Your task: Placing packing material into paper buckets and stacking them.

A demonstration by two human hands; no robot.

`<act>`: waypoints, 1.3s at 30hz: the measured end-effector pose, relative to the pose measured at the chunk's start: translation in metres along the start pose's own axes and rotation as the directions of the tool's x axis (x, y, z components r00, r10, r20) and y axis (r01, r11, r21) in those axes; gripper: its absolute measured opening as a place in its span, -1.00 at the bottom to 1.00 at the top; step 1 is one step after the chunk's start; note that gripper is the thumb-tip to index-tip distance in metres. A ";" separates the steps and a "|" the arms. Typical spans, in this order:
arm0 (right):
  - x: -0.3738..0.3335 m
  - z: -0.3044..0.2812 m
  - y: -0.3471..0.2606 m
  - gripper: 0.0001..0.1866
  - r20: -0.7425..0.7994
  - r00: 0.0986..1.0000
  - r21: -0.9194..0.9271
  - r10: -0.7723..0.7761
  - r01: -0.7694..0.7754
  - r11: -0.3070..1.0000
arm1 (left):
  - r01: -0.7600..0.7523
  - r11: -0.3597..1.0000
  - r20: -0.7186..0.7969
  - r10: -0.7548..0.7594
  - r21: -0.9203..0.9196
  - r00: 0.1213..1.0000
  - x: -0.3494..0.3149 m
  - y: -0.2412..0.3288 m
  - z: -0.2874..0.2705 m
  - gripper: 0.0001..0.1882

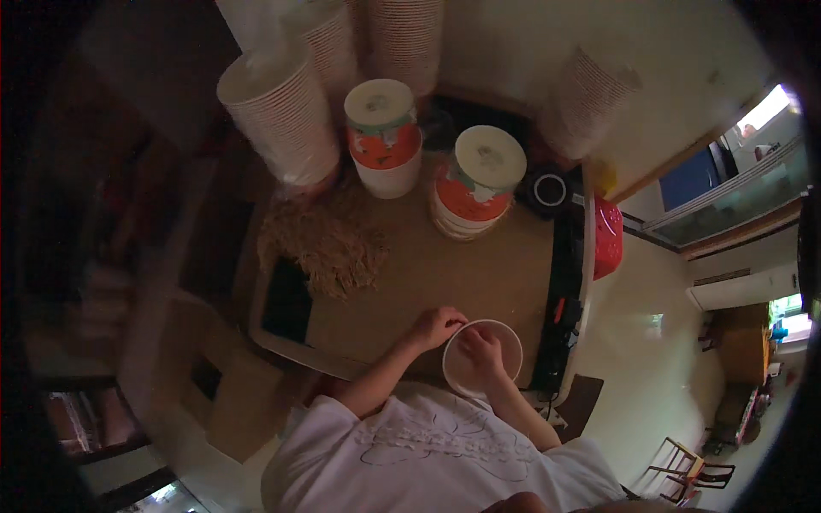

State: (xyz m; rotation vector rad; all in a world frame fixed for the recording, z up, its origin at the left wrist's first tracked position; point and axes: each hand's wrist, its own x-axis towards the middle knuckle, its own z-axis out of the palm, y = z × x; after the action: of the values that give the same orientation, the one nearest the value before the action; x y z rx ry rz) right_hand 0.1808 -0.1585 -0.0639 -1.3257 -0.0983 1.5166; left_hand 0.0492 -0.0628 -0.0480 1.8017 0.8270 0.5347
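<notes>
A round white paper tub [460,376] is tilted in front of my body at the table's near edge, its mouth facing up toward me. My left hand [440,327] is at the tub's far left rim, with its fingers bent and pinched on that edge. My right hand [481,349] reaches inside the tub, its fingers curled close to the inner wall near my left hand. Shadow hides the right fingertips and whatever they may hold. Beyond my left hand lies a loose heap of thin brown strips [329,248].
Two orange-printed containers with pale round tops, a left one [380,145] and a right one [479,184], stand in white tubs on the brown table [436,282]. Tall plastic-wrapped stacks of tubs [282,111] rise behind. A dark roll [548,190] and a red basket [607,238] are on the right.
</notes>
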 end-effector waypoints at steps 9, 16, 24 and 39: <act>-0.018 0.007 -0.013 -0.88 0.074 0.997 0.007 0.019 -0.019 1.000 | 0.093 0.875 -0.079 -0.148 -0.474 0.986 -0.001 -0.017 0.008 -0.86; -0.013 0.002 -0.010 -0.86 0.109 0.994 -0.098 0.001 0.010 0.995 | 0.066 0.933 -0.088 -0.103 -0.353 0.991 -0.003 -0.005 -0.004 -0.60; -0.016 0.008 -0.015 -0.86 0.054 0.998 -0.169 -0.029 0.038 0.985 | -0.135 0.989 -0.036 0.137 0.061 0.990 0.010 -0.012 0.005 -0.74; 0.023 0.029 -0.079 -0.85 0.551 0.738 -0.801 -0.389 0.599 0.004 | 0.051 0.981 -0.090 -0.068 -0.187 0.994 0.017 -0.008 0.004 -0.86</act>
State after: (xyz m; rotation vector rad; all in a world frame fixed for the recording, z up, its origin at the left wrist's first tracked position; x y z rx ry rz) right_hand 0.2130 -0.0925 -0.0172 -1.7610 -1.7920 0.7678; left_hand 0.0607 -0.0505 -0.0572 1.5870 0.8648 0.6418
